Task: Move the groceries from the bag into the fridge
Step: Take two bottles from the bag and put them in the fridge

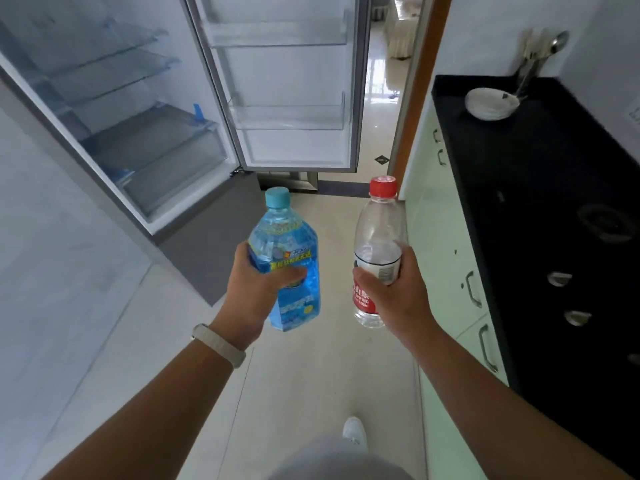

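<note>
Two bottles are up in front of me, one in each hand, above the pale floor tiles [311, 375]. Nearest, low in view, are my grey trouser leg [332, 459] and one white shoe [354, 431]. Both bare forearms reach forward, and a light wristband [218, 344] sits on the left wrist.

My left hand [258, 289] grips the blue bottle [284, 237] round its middle, with the fingers [291, 273] curled across the label. It holds blue liquid, has a light blue cap and leans a little to the left. My right hand [391, 292] grips the clear water bottle [379, 233] at its red and white label, fingers [363, 277] wrapped about it, the red cap pointing up and away. The two bottles are near each other but apart.

Both bottles are in the air, short of the fridge [114, 188]. It stands open beyond them on the left, showing glass shelves and a clear drawer at the bottom. The fridge door [287, 147] is swung wide and faces me, with clear bins across it.

On the right, pale green cabinets [440, 237] run under a black tabletop [536, 174]. A white bowl [491, 103] stands near its far end, and a spoon [557, 41] hangs on the wall behind. Past the fridge door, a doorway [388, 81] opens onto a bright, shiny floor.
</note>
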